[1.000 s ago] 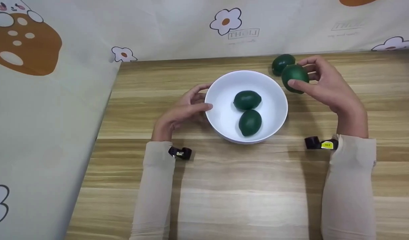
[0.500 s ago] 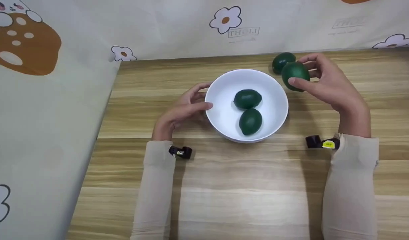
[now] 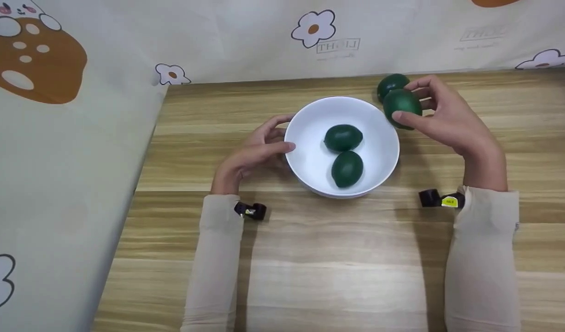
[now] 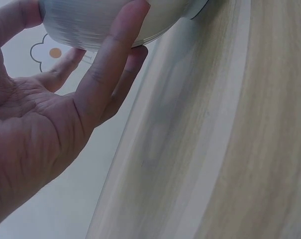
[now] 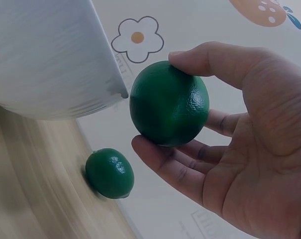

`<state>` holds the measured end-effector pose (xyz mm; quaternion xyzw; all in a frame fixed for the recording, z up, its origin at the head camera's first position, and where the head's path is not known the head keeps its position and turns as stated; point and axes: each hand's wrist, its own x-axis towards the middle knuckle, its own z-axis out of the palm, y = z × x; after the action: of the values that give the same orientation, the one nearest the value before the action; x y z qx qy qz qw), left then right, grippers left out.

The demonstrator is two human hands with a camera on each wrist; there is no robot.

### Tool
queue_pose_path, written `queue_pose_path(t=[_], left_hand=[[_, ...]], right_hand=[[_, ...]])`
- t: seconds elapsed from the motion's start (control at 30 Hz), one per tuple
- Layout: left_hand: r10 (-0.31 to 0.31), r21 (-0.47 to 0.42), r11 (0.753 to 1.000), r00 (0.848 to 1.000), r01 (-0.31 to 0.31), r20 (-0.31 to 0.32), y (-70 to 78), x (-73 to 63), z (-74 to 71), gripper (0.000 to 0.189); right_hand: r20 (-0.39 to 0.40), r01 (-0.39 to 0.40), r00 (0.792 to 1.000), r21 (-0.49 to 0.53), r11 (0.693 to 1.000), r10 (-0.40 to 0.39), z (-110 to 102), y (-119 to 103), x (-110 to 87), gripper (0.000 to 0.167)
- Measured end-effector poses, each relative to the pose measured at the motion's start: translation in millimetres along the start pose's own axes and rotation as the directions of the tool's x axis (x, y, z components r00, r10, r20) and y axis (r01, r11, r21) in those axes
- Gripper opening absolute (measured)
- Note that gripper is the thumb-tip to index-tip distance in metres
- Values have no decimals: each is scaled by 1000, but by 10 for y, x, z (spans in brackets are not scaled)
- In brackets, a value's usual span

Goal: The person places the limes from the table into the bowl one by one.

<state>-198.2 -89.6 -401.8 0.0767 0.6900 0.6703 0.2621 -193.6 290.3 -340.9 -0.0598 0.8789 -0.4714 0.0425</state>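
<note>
A white bowl (image 3: 305, 161) stands on the wooden table, and two dark green limes lie inside it: a rear lime (image 3: 343, 138) and a front lime (image 3: 347, 169), touching. My left hand (image 3: 259, 147) holds the bowl at its left side, thumb on the rim and fingers around the outer wall. Just beyond the bowl's right rim, my right hand (image 3: 453, 115) grips another green lime (image 5: 167, 104) between thumb and fingers, raised off the table. One more lime (image 5: 109, 173) rests on the table behind it, partly hidden by the held one in the head view.
The wooden table (image 3: 338, 258) reaches back to a pale wall sheet (image 3: 245, 41) printed with flowers. Its left edge meets the same kind of sheet. A small black wrist camera (image 3: 250, 210) sits at the left cuff, another camera (image 3: 441, 198) at the right.
My right hand has shifted slightly left with the lime, bringing it closer to the bowl's rim. The left hand and the bowl stay about where they were.
</note>
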Motion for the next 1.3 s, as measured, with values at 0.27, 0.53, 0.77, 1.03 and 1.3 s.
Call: queue_pose_path(t=[0.27, 0.53, 0.77, 1.03, 1.3], left_hand=[[7, -17, 1000, 1000, -7, 10, -4, -3, -2, 71], [8, -33, 999, 1000, -8, 17, -3, -5, 10, 72], [13, -22, 1000, 1000, -12, 12, -6, -7, 3, 72], [8, -29, 1000, 1000, -8, 21, -13, -6, 4, 72], [-5, -34, 999, 1000, 6, 14, 1, -5, 6, 72]], right_hand=[[6, 1, 1000, -13, 1000, -1, 18, -23, 13, 52], [5, -6, 1000, -19, 1000, 6, 11, -54, -3, 52], [11, 0, 1000, -31, 1000, 1, 14, -89, -25, 54], [29, 13, 999, -20, 1000, -12, 41, -118, -24, 53], [46, 15, 999, -13, 1000, -15, 71, -142, -16, 55]])
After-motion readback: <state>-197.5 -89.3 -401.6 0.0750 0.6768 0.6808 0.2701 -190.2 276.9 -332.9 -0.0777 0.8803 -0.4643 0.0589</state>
